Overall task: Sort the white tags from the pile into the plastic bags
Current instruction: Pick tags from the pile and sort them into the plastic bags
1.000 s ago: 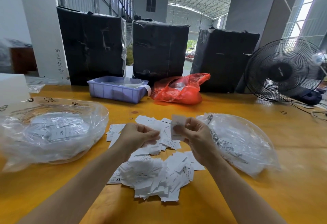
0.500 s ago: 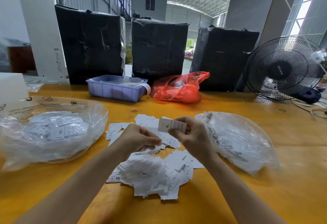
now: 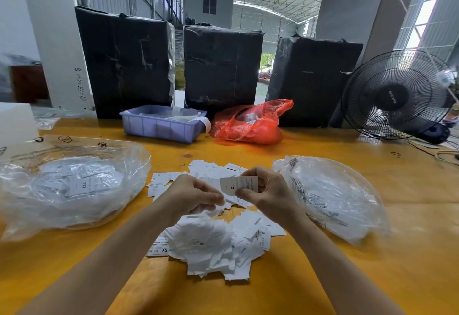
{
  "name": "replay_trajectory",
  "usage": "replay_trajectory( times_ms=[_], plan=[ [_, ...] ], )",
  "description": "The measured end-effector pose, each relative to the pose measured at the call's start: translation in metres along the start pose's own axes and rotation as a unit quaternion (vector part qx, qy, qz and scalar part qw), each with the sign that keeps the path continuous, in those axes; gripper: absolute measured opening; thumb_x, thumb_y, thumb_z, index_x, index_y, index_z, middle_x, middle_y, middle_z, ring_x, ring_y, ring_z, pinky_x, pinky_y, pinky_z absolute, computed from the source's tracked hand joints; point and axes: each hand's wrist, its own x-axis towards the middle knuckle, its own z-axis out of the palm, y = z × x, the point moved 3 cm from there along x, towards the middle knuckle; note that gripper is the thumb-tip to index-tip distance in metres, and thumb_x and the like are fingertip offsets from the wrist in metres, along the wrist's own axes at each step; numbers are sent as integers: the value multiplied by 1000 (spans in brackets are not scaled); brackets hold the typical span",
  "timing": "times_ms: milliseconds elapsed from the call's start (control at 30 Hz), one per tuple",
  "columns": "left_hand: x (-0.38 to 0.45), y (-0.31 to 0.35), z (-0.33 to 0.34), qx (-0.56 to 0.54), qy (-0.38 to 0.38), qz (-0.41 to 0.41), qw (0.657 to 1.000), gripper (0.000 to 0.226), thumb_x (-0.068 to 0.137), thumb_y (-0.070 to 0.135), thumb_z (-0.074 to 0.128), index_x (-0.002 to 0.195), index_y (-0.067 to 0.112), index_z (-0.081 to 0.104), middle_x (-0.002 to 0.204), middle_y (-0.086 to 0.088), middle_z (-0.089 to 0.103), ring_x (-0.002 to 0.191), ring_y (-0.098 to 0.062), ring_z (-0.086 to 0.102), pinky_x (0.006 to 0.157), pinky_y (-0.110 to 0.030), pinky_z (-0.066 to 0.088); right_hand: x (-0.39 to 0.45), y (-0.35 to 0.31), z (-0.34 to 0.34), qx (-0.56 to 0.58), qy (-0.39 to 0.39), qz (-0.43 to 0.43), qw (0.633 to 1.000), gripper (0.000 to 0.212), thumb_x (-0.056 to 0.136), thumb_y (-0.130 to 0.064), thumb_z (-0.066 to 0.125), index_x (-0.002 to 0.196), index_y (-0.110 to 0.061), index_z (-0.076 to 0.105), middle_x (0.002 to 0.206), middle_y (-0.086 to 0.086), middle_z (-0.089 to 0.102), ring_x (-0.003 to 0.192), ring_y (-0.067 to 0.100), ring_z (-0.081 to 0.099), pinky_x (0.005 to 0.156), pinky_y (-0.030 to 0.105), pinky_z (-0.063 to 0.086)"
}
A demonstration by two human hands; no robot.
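A loose pile of white tags [image 3: 211, 245] lies on the yellow table [image 3: 409, 252] in front of me, some printed XS and S. My right hand [image 3: 270, 195] pinches one white tag marked XL [image 3: 238, 185] above the pile, with the print facing me. My left hand [image 3: 191, 195] hovers just left of it, fingers curled and thumb against the forefinger near the tag's lower corner; I see nothing plainly held in it. A clear plastic bag [image 3: 74, 190] with XXL tags sits to the left. Another clear plastic bag [image 3: 330, 198] lies to the right.
At the back of the table stand a blue plastic bin [image 3: 159, 128], a red plastic bag [image 3: 248, 125] and a black fan [image 3: 397, 93] with cables at the right edge. Three black wrapped bundles [image 3: 124, 61] rise behind them.
My right hand has turned the tag from upright to lying sideways, so the XL print shows. The left hand has stayed curled beside it.
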Motion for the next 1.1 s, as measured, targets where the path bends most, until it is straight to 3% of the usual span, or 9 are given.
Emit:
replay_trajectory(
  times_ms=[167, 333, 600, 733, 1100],
  plan=[
    [-3, 2, 2, -21, -16, -9, 1000, 12, 81, 13, 71, 86, 2, 73, 81, -10, 75, 55, -8, 61, 50, -17, 42, 1, 1, -2, 29, -2, 17, 999, 25, 76, -4, 76, 95, -10, 60, 80, -1, 61, 64, 0, 60, 57, 14, 51],
    [-2, 2, 2, -20, -8, -12, 1000, 15, 87, 21, 66, 85, 8, 73, 83, -4, 75, 57, -4, 63, 59, -20, 42, 1, 3, -4, 91, -23, 53, 994, 27, 76, -1, 75, 97, -10, 61, 80, 2, 61, 59, -6, 58, 56, 11, 47],
    [-5, 2, 1, 27, -52, 0, 998, 17, 82, 16, 70, 67, 15, 78, 85, -7, 75, 64, -7, 65, 57, -18, 44, 1, 4, -2, 83, -28, 59, 994, 25, 77, -1, 74, 97, -8, 61, 80, 4, 61, 58, -6, 57, 55, 11, 46],
    [-6, 2, 3, 49, -60, 3, 997, 14, 80, 19, 72, 69, 14, 78, 83, -5, 75, 62, -4, 64, 55, -15, 45, 0, 4, 0, 50, -28, 55, 997, 26, 77, -3, 75, 99, -6, 62, 80, 4, 61, 63, 3, 57, 56, 13, 49],
    [-5, 3, 1, 64, -51, 7, 997, 12, 84, 16, 69, 81, 6, 75, 81, -5, 75, 59, -3, 64, 58, -17, 44, 0, 3, 0, 26, -14, 37, 999, 26, 77, -4, 75, 99, -5, 62, 81, 4, 60, 67, 6, 57, 56, 12, 48]
  ],
)
